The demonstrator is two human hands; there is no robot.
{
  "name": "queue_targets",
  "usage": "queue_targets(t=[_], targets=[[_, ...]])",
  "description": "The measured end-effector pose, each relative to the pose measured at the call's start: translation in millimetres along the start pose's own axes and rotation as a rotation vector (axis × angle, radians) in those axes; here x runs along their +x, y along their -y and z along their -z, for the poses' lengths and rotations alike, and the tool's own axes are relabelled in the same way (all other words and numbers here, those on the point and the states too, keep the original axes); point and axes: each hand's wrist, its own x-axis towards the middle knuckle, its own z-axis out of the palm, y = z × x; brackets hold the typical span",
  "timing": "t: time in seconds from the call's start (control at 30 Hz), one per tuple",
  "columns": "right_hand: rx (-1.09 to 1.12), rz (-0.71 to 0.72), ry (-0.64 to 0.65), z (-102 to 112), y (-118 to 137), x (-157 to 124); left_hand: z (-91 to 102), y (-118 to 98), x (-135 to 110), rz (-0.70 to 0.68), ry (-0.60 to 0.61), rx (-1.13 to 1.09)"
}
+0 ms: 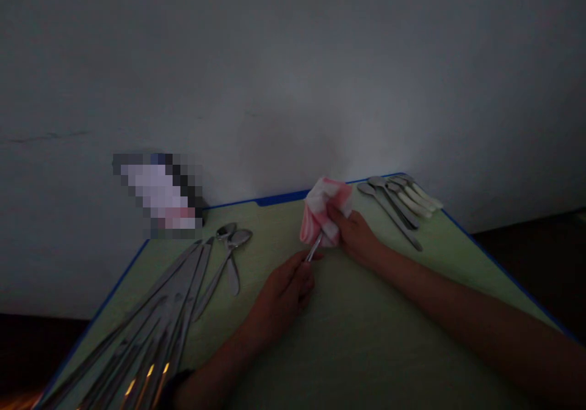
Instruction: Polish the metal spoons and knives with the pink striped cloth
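My left hand [289, 283], low in the middle, is closed around the thin handle of a piece of metal cutlery [314, 248]. Its upper end disappears into a pink and white cloth [324, 205], so its head is hidden. Fingers of my right hand [354, 232] press the bunched cloth around that end, above the table [366, 324]. To the left of my hands, two metal spoons [231, 245] lie crossed. On the right, several metal spoons [389, 199] rest side by side, some with white handles [414, 202].
Several long metal utensils [151, 318] are spread along the table's left side; their kind is hard to tell in the dim light. A blurred-out object [160, 193] leans at the back left corner. A wall [284, 80] rises behind the table's blue edge [284, 198].
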Motion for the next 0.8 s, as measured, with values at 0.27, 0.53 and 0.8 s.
queue_targets(t=[0.27,0.53,0.8], targets=[[0.169,-0.089,-0.025,-18,-5,-22,0.6,-3,0,-0.092,-0.044,0.301],[-0.259,0.252,0.038,1,1,1,-0.3,-6,5,-0.110,-0.088,0.484],[-0.423,0.283,-0.052,9,1,8,-1.2,-7,2,-0.157,-0.116,0.561]])
